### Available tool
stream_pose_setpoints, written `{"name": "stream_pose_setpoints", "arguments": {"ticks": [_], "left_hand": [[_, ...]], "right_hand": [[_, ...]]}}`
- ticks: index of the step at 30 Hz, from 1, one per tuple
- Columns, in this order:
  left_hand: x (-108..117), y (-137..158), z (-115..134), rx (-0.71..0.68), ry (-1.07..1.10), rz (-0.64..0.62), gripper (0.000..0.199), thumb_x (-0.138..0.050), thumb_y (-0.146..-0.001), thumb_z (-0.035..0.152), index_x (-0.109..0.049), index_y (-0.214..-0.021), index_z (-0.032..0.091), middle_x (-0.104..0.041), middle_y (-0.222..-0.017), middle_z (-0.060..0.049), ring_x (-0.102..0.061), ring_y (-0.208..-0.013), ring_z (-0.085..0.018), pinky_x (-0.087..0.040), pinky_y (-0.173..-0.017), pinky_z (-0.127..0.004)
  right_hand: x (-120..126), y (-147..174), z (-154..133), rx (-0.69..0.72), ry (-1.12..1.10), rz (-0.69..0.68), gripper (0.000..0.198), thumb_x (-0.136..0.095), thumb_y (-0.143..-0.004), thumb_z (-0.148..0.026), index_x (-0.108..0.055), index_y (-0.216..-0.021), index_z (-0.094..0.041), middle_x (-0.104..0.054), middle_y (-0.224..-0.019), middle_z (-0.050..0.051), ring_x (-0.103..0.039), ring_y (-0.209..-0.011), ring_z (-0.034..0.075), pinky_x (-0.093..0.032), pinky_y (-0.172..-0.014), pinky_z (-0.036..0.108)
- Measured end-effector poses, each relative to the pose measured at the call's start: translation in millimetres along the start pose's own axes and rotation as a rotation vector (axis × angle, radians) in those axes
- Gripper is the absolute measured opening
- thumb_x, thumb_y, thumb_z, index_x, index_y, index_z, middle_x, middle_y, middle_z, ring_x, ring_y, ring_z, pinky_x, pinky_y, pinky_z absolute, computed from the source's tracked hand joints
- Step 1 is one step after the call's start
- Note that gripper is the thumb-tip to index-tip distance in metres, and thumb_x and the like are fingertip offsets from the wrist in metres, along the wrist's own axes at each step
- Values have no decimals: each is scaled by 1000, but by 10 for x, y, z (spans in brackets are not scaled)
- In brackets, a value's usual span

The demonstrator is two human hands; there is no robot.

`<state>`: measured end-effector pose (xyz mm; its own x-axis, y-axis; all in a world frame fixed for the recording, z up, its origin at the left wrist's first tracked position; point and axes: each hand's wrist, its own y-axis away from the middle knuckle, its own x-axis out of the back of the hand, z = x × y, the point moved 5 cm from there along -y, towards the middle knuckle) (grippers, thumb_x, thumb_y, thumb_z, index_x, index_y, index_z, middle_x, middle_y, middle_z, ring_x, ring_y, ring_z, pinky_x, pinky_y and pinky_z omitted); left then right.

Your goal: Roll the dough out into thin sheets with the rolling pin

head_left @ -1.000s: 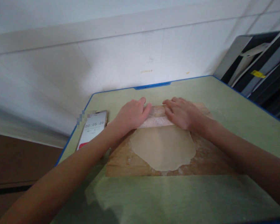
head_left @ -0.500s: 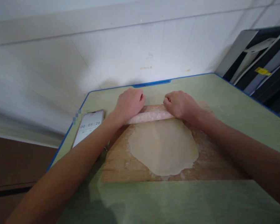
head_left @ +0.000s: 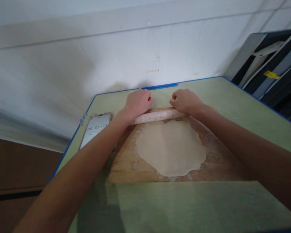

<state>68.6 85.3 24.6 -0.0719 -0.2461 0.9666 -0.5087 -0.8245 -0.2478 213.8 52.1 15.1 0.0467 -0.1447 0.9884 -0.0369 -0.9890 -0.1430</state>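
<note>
A floured rolling pin (head_left: pixel 160 116) lies across the far end of a wooden board (head_left: pixel 126 165). My left hand (head_left: pixel 138 102) is closed over the pin's left part, and my right hand (head_left: pixel 184 101) is closed over its right part. Both hands are curled with knuckles toward the wall; the pin's ends are hidden under them. Nearer me, a thin, flat sheet of dough (head_left: pixel 171 149) with an uneven edge is spread on the board. The pin sits just beyond the dough's far edge. Flour is smeared on the wood around the sheet.
The board rests on a pale green table (head_left: pixel 160 204) with blue edging. A phone (head_left: pixel 95 127) showing a running timer lies left of the board, partly behind my left forearm. A white wall (head_left: pixel 126 58) stands behind the table. Dark folded items (head_left: pixel 278 64) lean at the right.
The rolling pin and both hands have moved slightly away from me, off the dough's far edge, which now shows. The phone's timer has gone from 5:26 to 5:27.
</note>
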Motion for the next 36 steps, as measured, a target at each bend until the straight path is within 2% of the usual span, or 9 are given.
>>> {"name": "stream_pose_setpoints", "arguments": {"ticks": [5, 10, 19, 25, 28, 33, 36], "left_hand": [[26, 51, 10, 6, -1, 10, 28, -38, -81, 22, -65, -78, 15, -65, -82, -10, -59, -75, -23, -41, -64, -31], [113, 165, 66, 33, 3, 24, 27, -38, -82, 22, -64, -81, 15, -65, -84, -9, -59, -76, -22, -42, -64, -29], [197, 342, 144, 50, 32, 47, 26, -37, -85, 21, -61, -92, 14, -64, -89, -12, -59, -82, -24, -42, -70, -33], [157, 392, 178, -7, 89, -3, 24, -41, -84, 23, -62, -83, 13, -65, -82, -11, -60, -75, -21, -43, -67, -29], [165, 451, 213, -13, 98, 3, 26, -38, -87, 23, -61, -82, 12, -64, -84, -12, -60, -78, -22, -43, -71, -31], [276, 763, 353, -91, 146, 2, 29, -31, -93, 29, -56, -94, 13, -61, -93, -10, -58, -84, -20, -43, -76, -31], [362, 1030, 409, -187, 169, -19, 27, -32, -93, 30, -52, -102, 14, -59, -101, -9, -55, -96, -20, -41, -84, -31]], "right_hand": [[-20, 46, -6, 25, 6, -25, 34, -37, -77, -23, -66, -92, -14, -67, -95, 15, -62, -83, 24, -43, -65, 31], [-20, 177, -18, 87, 17, -31, 36, -32, -82, -23, -64, -96, -14, -66, -97, 14, -61, -85, 23, -42, -66, 31], [-5, 489, -73, 345, 30, -15, 36, -26, -89, -17, -59, -101, -13, -63, -104, 10, -52, -100, 19, -36, -84, 30], [35, 577, -81, 340, -4, 53, 40, -22, -90, -18, -60, -100, -13, -64, -104, 10, -54, -101, 18, -36, -85, 28], [75, 650, -90, 340, -30, 101, 41, -21, -91, -21, -61, -96, -12, -65, -99, 10, -56, -95, 19, -37, -83, 29], [150, 880, -82, 374, -41, 197, 35, -25, -90, -22, -58, -98, -11, -60, -101, 13, -53, -94, 22, -37, -81, 32], [184, 988, -68, 389, -29, 236, 33, -27, -90, -25, -57, -92, -11, -59, -91, 13, -51, -86, 23, -37, -77, 33]]}}
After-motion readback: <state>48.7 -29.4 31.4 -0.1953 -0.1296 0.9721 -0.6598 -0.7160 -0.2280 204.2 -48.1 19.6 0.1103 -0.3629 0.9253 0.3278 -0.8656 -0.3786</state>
